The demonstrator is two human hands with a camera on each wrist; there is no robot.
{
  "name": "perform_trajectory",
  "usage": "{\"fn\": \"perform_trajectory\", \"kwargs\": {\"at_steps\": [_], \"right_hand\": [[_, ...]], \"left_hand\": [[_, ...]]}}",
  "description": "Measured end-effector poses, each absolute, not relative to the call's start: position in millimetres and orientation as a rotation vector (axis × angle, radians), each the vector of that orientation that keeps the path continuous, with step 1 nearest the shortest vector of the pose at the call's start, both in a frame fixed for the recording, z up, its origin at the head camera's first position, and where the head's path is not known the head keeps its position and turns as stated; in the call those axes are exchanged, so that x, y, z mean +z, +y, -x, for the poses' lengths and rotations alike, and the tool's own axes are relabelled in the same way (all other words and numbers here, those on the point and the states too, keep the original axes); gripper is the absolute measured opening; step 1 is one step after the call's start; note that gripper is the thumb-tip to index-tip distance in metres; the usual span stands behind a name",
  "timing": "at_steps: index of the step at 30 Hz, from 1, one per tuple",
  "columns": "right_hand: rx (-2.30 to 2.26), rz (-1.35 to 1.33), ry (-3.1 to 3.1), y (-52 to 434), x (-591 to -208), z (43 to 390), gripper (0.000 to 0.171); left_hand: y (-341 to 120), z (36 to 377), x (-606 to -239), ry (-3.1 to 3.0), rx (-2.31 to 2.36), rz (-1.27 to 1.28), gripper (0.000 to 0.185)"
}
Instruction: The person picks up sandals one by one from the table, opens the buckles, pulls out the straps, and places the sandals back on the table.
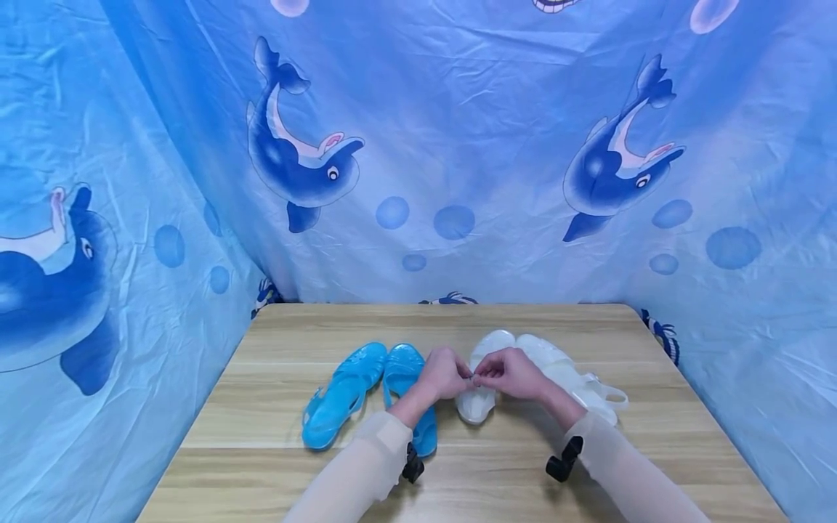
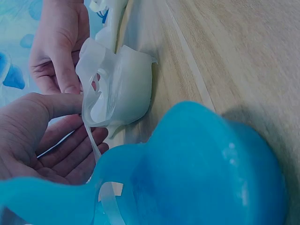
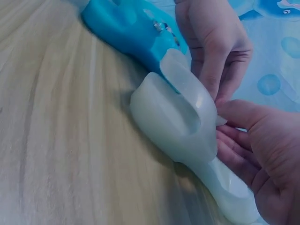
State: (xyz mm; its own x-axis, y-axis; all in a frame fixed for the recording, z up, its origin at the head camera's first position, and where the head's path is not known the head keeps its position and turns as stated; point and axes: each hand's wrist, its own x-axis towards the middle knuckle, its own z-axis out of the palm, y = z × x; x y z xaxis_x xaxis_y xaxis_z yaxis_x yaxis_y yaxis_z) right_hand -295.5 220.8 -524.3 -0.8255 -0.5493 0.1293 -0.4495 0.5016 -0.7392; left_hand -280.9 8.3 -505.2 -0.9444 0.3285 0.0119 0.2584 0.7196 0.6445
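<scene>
A translucent white sandal rests on the table between my two hands. My left hand pinches its strap near the ankle, thumb against fingers. From the other side my right hand pinches the same strap, its fingertips meeting the left ones. In the left wrist view the sandal's heel stands beside the fingers. The right wrist view shows the raised heel and back strap. The fastening itself is hidden by the fingertips.
A second white sandal lies to the right, its strap loop sticking out. On the left is a pair of blue sandals, one farther left and one under my left forearm. A dolphin-print cloth hangs behind the wooden table.
</scene>
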Motion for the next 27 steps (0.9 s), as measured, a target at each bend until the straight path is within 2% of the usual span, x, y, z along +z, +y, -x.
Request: {"fn": "perform_trajectory", "kwargs": {"at_steps": [7, 27], "right_hand": [[-1.206, 0.86, 2.623, 220.3, -524.6, 295.4, 0.003], [-1.256, 0.855, 2.598, 221.6, -524.6, 297.8, 0.009]], "left_hand": [[9.2, 281.8, -506.7, 2.796, 1.04, -0.504, 0.014], [9.0, 285.9, -505.3, 2.829, 1.0, -0.5, 0.015]]}}
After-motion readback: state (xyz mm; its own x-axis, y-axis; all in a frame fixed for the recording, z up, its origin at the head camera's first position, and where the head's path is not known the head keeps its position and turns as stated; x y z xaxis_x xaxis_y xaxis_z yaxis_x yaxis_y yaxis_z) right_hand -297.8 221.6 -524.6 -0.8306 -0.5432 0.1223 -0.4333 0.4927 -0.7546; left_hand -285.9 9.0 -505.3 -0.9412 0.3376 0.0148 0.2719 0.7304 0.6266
